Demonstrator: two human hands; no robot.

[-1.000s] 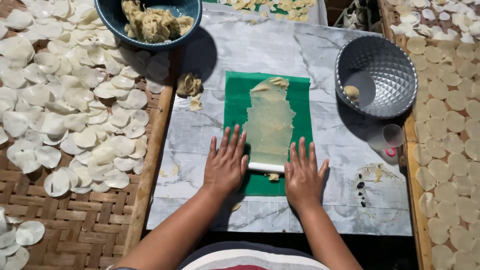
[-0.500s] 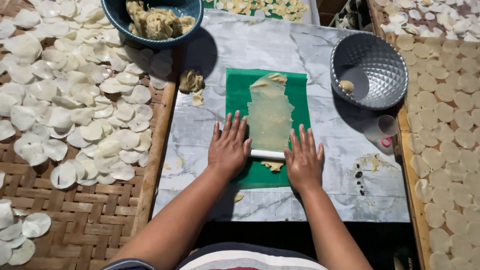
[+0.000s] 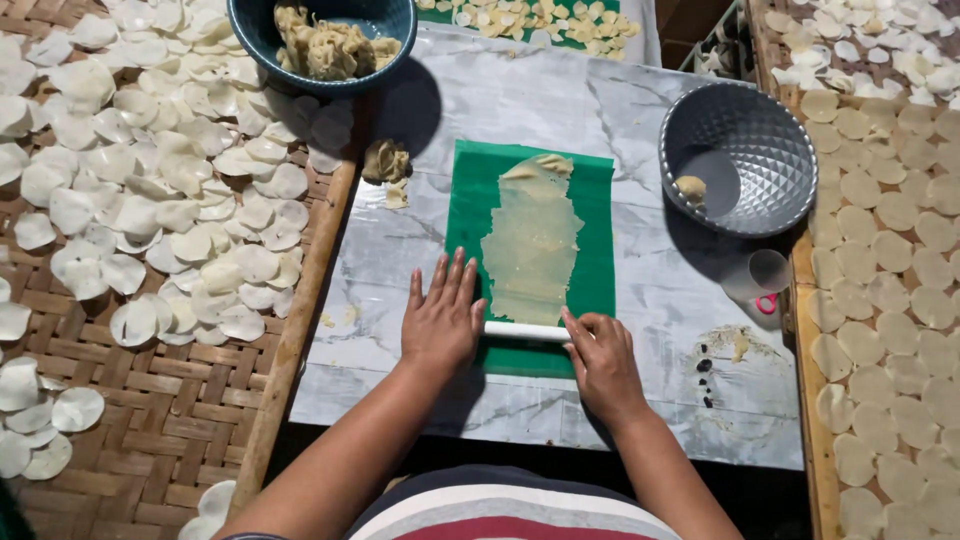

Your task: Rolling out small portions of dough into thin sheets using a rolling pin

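Clothing: a striped top in grey, white and red showed at six o'clock, nearest the camera.
Left hand: the left hand [image 3: 442, 322] lay flat, fingers spread and pointing to twelve o'clock, palm pressed on the left end of the white rolling pin [image 3: 526, 331]; it was not closed around it.
Right hand: the right hand [image 3: 603, 362] rested on the pin's right end, fingers loosely curved over it and angled toward eleven o'clock; not a clamped grip.
Rolling pin: it lay crosswise between both hands, at the near edge of the dough sheet.
Dough sheet: a thin, pale, ragged-edged dough sheet [image 3: 533, 240] stretched toward twelve o'clock from the pin, lying on the green mat [image 3: 463, 205].
Table: the mat sat on a marble-patterned table [image 3: 640, 110].
Cup: a small clear cup [image 3: 758, 275] lay at three o'clock of the mat.
Metal bowl: a faceted grey bowl [image 3: 770, 130] at two o'clock held a small dough lump.
Dough lump: a loose dough lump [image 3: 385, 162] sat at eleven o'clock, just beside the mat.
Blue bowl: a blue bowl [image 3: 250, 30] of dough pieces stood farthest, at eleven o'clock.
Woven trays: woven trays [image 3: 130, 420] at nine and three o'clock carried pale round discs [image 3: 160, 180].
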